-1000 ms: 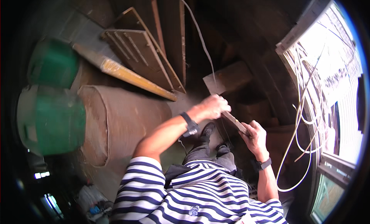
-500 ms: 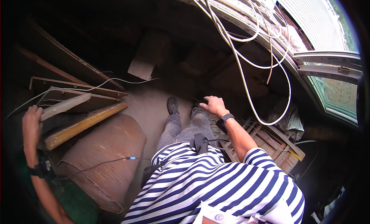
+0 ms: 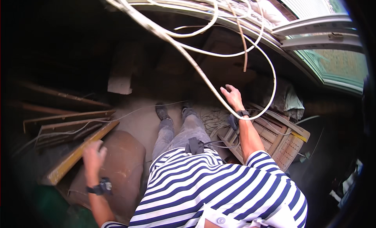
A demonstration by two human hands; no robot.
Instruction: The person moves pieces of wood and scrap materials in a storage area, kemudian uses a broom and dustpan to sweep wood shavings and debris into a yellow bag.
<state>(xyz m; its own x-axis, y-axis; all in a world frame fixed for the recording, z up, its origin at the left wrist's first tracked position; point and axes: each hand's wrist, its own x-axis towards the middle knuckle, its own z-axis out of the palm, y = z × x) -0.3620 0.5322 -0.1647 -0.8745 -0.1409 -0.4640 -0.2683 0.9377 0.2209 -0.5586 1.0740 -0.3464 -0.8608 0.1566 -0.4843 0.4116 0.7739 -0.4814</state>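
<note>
My left hand (image 3: 94,156) hovers over the brown rounded sack-like thing (image 3: 121,155), beside the yellow-edged wooden board (image 3: 80,153). Its slightly blurred fingers are bent and apart, with nothing between them. Several darker wooden boards (image 3: 70,116) lean behind the yellow one. Higher up on the right, my right hand (image 3: 233,98) is in the air with thumb and fingers apart, holding nothing. A big loop of white cable (image 3: 196,67) hangs down close to it and crosses in front of my right wrist.
At the top, an open window frame (image 3: 317,30) has cables draped over its sill. A wooden slatted crate (image 3: 270,138) lies to my right, with tangled wire (image 3: 211,120) beside it. A pale block (image 3: 120,85) stands in the dark ahead. Thin wire crosses the floor (image 3: 137,116).
My left hand has come away from the short pale board, moving right and nearer my body; that board no longer shows. My right hand has risen slightly. The view has shifted, bringing the cables closer.
</note>
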